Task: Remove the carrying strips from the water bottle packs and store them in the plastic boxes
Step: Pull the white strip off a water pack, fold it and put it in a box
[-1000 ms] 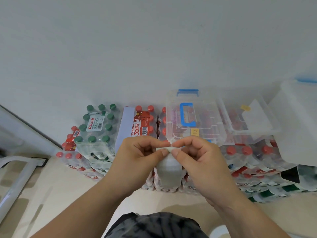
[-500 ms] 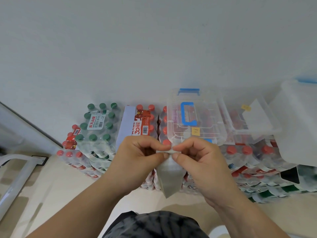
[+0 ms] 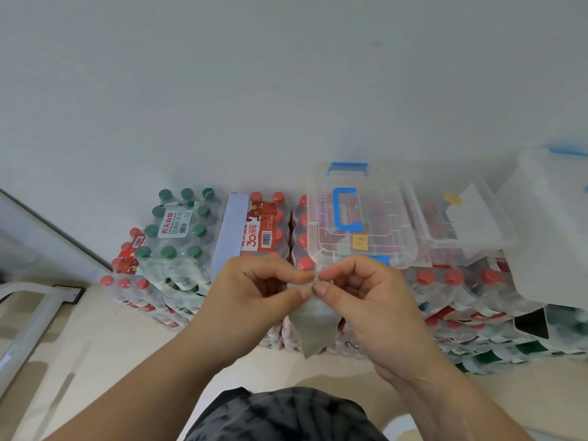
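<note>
A pale grey carrying strip (image 3: 313,326) hangs folded between my hands in front of the stacked packs. My left hand (image 3: 254,300) and my right hand (image 3: 362,300) both pinch its top edge, fingertips almost touching. Behind them a clear plastic box with a blue handle (image 3: 359,214) sits closed on red-capped water bottle packs (image 3: 445,281). A second clear box (image 3: 458,218) stands open to its right, with a pale sheet inside. A red-capped pack (image 3: 257,227) with a pale strip on top stands left of the boxes.
A green-capped bottle pack (image 3: 181,230) stands at the left on lower packs. A large white bin (image 3: 553,224) fills the right edge. A white metal frame (image 3: 28,319) lies on the floor at the left. The wall rises close behind the packs.
The strip's hanging part has lengthened and narrowed to a point as my fingers worked its top edge. Both hands stay in about the same place.
</note>
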